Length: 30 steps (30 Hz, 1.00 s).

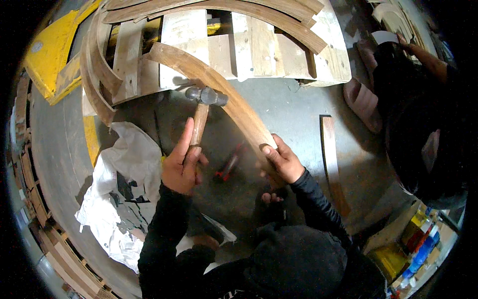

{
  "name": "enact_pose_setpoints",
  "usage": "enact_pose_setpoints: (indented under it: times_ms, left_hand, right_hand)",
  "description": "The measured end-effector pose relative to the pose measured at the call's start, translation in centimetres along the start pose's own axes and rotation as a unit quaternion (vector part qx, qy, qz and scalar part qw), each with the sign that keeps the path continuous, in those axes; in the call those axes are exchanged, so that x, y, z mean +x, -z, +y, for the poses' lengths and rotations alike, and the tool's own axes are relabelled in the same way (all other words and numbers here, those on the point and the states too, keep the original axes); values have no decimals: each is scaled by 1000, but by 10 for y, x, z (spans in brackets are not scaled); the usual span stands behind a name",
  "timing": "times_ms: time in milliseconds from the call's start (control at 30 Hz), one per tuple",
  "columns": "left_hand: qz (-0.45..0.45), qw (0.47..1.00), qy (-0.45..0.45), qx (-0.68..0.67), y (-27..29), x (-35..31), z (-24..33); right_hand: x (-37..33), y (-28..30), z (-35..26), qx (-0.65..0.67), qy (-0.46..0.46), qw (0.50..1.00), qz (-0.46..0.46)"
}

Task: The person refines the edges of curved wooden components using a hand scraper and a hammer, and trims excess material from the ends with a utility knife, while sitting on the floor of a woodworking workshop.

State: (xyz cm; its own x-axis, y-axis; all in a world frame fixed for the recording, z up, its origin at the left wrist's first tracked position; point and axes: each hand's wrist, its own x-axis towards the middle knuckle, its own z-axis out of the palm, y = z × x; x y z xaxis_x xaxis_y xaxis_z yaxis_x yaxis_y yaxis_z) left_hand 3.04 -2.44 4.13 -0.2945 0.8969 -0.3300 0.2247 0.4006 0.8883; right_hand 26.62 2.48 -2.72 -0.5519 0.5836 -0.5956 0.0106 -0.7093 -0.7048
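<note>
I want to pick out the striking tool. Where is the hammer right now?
In the head view the hammer is left of centre, gripped by the left hand, its metal head against the curved wooden strip that the right hand holds.

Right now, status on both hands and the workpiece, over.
Left hand gripping hammer, head against curved wood strip. Right hand clamps strip's lower end. Red tool on floor between hands.
</note>
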Motion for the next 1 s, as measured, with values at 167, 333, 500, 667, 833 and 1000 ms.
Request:
enact_pose_setpoints:
  times_ms: [167, 333, 500, 667, 833, 1000]
  left_hand:
    - [15, 1000, 16, -9, -2, 1, 5]
    - [39, 970, -119, 206, 3, -5, -2]
    - [48, 911, -247, 327, -3, 1, -11]
    - [79, 910, -278, 298, -7, 0, -5]
    - [13, 924, -191, 332, 0, 2, -19]
    - [75, 939, -235, 238, 1, 0, -18]
  right_hand:
    - [-3, 2, -3, 24, -13, 1000, 9]
    - [-2, -1, 0, 32, -2, 999, 7]
    - [-1, 1, 3, 31, 1, 1000, -1]
    - [-5, 0, -1, 28, -16, 999, 8]
    - [-1, 1, 2, 18, -11, 1000, 7]
    - [-5, -5, -3, 20, -23, 999, 17]
